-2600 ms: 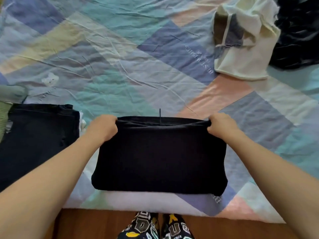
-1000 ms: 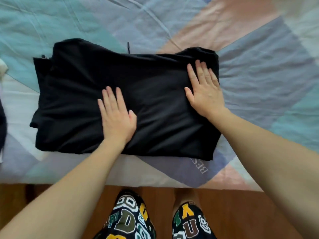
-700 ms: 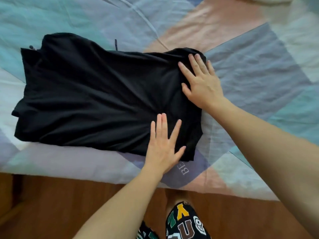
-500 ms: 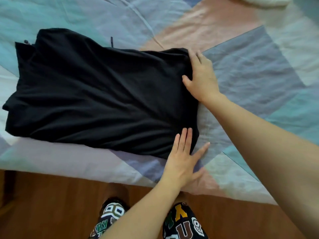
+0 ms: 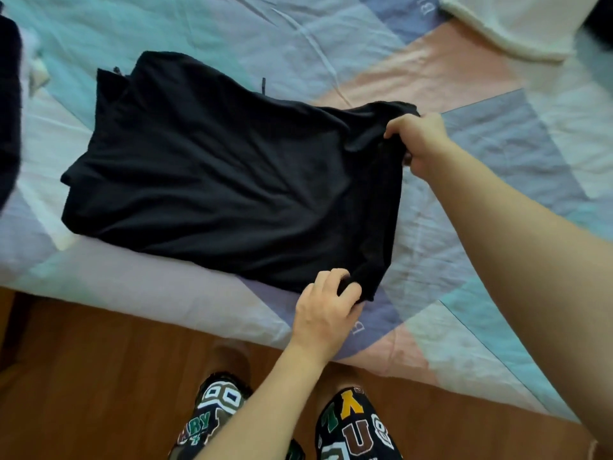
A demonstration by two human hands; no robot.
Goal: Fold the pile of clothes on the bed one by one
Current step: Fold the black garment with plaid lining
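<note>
The bed (image 5: 497,104), covered by a patchwork sheet of pale blue, pink and lilac panels, fills most of the view and serves as the flat folding surface; its near edge runs just above a strip of wooden floor (image 5: 83,376), where the person stands in letter-printed shorts (image 5: 355,426). The black garment (image 5: 225,187), the item now being folded, lies partly folded across the middle of the bed, close to the near edge and so within easy reach. Its right-hand edge is gripped at 2 corners. The right hand (image 5: 419,141) pinches the far right corner, which is raised slightly off the sheet. The left hand (image 5: 326,308) has its fingers curled round the near right corner. Holding both corners of 1 edge lets that edge travel as a straight line, so the likely next step is to carry it leftward over the rest of the cloth for another fold. A thin black cord (image 5: 263,85) pokes out from the garment's far edge. A cream garment (image 5: 517,24) lies at the top right, well apart from the black one and apparently still unfolded. A dark item (image 5: 8,104) lies at the left edge of the view, cut off by the frame; whether it is already folded cannot be told.
</note>
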